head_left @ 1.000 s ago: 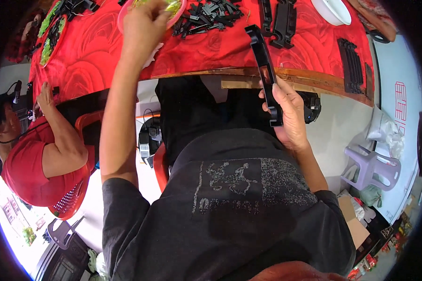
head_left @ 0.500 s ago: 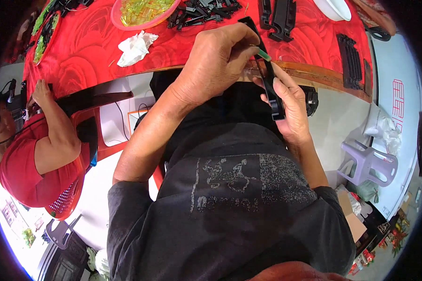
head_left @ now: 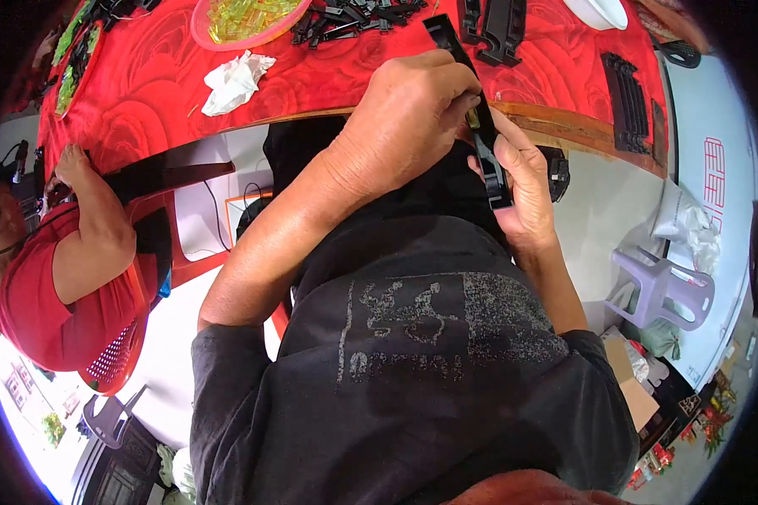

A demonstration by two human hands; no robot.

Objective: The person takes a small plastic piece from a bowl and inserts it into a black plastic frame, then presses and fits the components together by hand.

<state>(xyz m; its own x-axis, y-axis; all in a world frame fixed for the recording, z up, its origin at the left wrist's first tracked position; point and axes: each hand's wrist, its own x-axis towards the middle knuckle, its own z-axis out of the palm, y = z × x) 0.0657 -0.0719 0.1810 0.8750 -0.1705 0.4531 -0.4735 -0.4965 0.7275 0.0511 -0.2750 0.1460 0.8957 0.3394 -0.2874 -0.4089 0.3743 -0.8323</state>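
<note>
Over the near edge of the counter [head_left: 328,80], a long black strip [head_left: 487,139] is held at a slant, its upper end seen against the red rose-patterned cloth [head_left: 156,84] and its lower end in front of the person's dark clothes. The right hand [head_left: 524,175] is closed around the lower part of the strip, with the thumb along its near side and fingertips showing on the other side. The left hand [head_left: 419,109] bends over the strip's middle, thumb and fingers drawn close together at it; whether they grip anything cannot be told, as the tips are partly hidden. A small yellowish piece [head_left: 473,118] shows in the strip, right by those fingertips.

Farther back on the cloth, a pink bowl [head_left: 265,37] holds many clear yellow pieces [head_left: 248,15], with a crumpled white tissue [head_left: 234,82] in front of it. A heap of small black parts [head_left: 354,21] lies to the bowl's right, then some larger black parts [head_left: 504,34]. A white bowl [head_left: 600,12] stands near the far right, and several black strips lie side by side [head_left: 625,105] nearer the right edge. At left sits a co-worker in a red shirt [head_left: 59,295].
</note>
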